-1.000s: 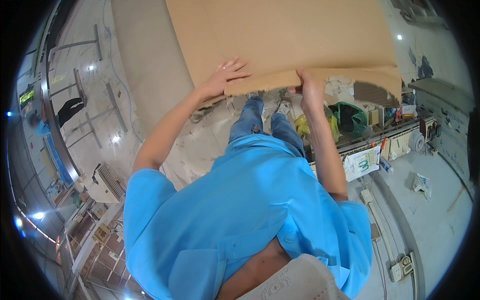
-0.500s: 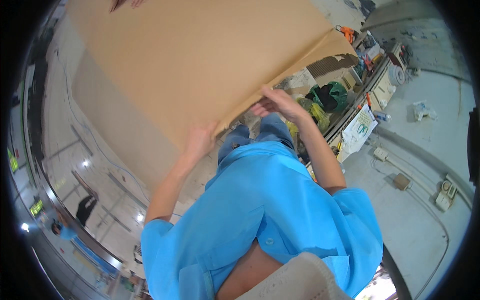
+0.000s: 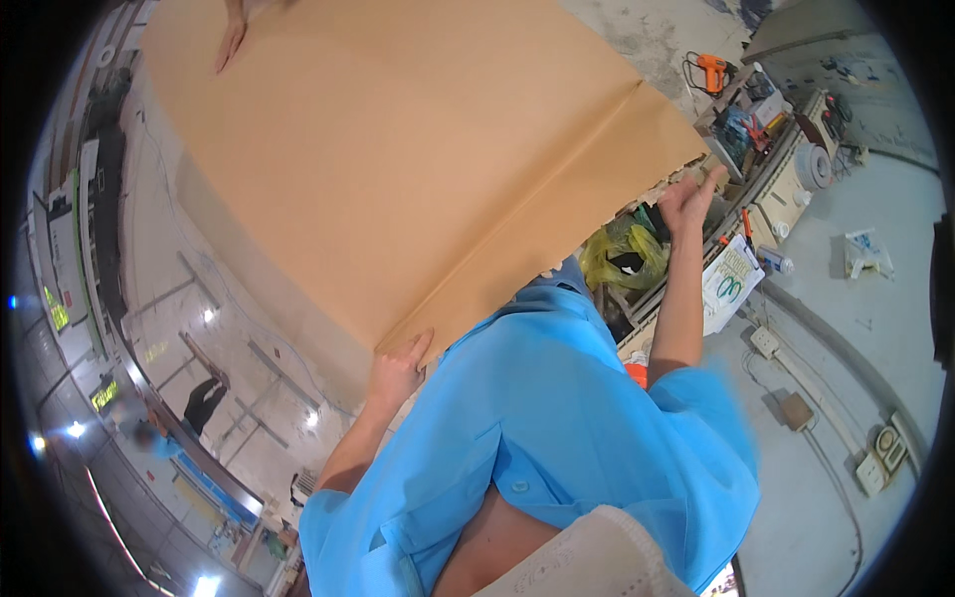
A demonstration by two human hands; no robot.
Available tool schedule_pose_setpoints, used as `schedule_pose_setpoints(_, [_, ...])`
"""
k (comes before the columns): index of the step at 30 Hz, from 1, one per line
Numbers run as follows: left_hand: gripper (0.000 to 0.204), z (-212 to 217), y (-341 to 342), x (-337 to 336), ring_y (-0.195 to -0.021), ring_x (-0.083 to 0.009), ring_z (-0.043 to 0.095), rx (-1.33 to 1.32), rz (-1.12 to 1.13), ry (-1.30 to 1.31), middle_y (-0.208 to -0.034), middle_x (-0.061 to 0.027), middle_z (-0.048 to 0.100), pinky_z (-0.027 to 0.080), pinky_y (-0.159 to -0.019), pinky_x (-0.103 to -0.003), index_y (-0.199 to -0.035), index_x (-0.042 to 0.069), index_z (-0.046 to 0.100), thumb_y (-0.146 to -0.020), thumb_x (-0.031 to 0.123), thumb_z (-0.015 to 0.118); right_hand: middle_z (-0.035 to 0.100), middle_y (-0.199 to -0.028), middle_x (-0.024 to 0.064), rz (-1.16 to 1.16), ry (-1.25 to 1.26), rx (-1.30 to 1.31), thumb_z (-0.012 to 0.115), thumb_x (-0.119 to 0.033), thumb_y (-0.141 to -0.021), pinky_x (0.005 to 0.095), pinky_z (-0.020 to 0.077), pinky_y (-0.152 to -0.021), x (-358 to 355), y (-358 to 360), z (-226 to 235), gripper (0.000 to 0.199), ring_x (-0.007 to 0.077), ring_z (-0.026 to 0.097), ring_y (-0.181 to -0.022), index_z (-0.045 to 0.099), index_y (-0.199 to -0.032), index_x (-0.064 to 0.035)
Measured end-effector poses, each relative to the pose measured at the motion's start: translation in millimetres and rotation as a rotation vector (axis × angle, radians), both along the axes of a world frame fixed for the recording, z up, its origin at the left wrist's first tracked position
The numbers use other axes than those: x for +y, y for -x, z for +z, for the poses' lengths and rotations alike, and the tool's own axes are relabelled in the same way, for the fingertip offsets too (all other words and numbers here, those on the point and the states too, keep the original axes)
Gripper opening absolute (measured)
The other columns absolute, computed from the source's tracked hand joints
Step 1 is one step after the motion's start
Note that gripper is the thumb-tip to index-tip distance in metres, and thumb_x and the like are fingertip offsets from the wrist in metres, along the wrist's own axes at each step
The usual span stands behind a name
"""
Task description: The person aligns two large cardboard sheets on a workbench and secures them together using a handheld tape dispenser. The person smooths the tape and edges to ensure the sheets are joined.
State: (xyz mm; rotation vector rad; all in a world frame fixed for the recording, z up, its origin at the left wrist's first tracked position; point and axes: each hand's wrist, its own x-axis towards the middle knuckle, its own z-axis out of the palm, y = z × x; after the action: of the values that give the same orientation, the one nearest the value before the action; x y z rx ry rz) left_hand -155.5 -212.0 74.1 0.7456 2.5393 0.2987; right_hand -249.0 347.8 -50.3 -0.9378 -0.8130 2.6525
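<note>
A large brown cardboard sheet (image 3: pixel 398 149) spreads out in front of me, with a straight raised crease running diagonally near its close edge. My left hand (image 3: pixel 401 366) is closed on the near corner, its thumb lying on top by the end of the crease. At the ragged right edge, my right hand (image 3: pixel 686 202) touches the torn border. One finger sticks out away from the sheet and the others are partly hidden by the edge. Another person's hand (image 3: pixel 232 45) lies flat on the far left of the sheet.
Under the torn edge sit yellow-green plastic bags (image 3: pixel 627 254). To the right runs a cluttered ledge with a tape roll (image 3: pixel 813 166), a white sheet with writing (image 3: pixel 731 274) and a can (image 3: pixel 776 261). An orange heat gun (image 3: pixel 712 72) lies beyond it. Power sockets (image 3: pixel 880 460) line the pale surface.
My right hand has moved right along the edge to the torn part. The curled strip now lies flatter, showing its crease. My left hand has shifted nearer, and the other person's hand reaches farther in.
</note>
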Motion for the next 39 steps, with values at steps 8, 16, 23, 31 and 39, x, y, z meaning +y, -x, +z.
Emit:
schedule_pose_setpoints(8, [0.064,-10.8,-15.9,10.9,-0.088,-0.0263,0.072,-0.072,-0.033,-0.026,-0.116,-0.0123,0.072,0.059,-0.072,-0.036,-0.133,0.012,0.061,-0.071,-0.002,0.065,0.068,-0.119,0.0113,0.006,-0.282,-0.297,0.071,-0.025,-0.095,0.0334,0.0561,-0.078,10.3,21.2,-8.5,0.053,0.023,0.07,-0.095,0.053,-0.137,0.0019])
schedule_pose_setpoints(16, [0.067,-37.1,-32.7,5.8,-0.092,-0.0277,0.072,-0.089,0.04,-0.061,-0.114,-0.0151,0.072,0.059,-0.077,-0.037,-0.133,0.013,0.064,-0.067,-0.001,0.069,0.068,-0.12,0.0131,0.051,-0.408,-0.225,0.072,-0.009,-0.092,0.0324,0.0561,-0.083,29.2,-0.5,-26.3,0.046,0.0213,0.07,-0.1,0.055,-0.133,0.0062])
schedule_pose_setpoints(23, [0.07,-34.2,-31.8,4.7,-0.093,-0.0269,0.071,-0.112,0.037,-0.033,-0.112,-0.0122,0.073,0.059,-0.079,-0.038,-0.133,0.014,0.063,-0.065,0.0,0.071,0.073,-0.104,0.0092,0.056,-0.476,-0.379,0.076,-0.02,-0.091,0.0329,0.0578,-0.068,42.0,28.8,-1.3,0.043,0.0194,0.072,-0.083,0.061,-0.124,0.0031])
schedule_pose_setpoints(31, [0.066,-38.9,-27.0,10.0,-0.09,-0.0263,0.071,-0.114,-0.036,-0.015,-0.107,-0.0099,0.074,0.059,-0.074,-0.037,-0.132,0.013,0.063,-0.068,0.002,0.07,0.072,-0.093,0.0068,0.068,-0.455,-0.364,0.079,-0.031,-0.09,0.0277,0.0535,-0.059,67.7,16.5,-47.3,0.038,0.0162,0.069,-0.073,0.066,-0.11,-0.0008])
schedule_pose_setpoints(39, [0.064,-43.0,-24.3,8.9,-0.093,-0.0268,0.072,-0.166,-0.061,0.011,-0.107,-0.0121,0.074,0.06,-0.074,-0.037,-0.131,0.012,0.064,-0.068,0.006,0.071,0.069,-0.103,0.008,0.118,-0.574,-0.499,0.078,-0.04,-0.088,0.0305,0.0567,-0.07,62.3,0.9,-13.2,0.052,0.0199,0.069,-0.087,0.061,-0.114,0.0023])
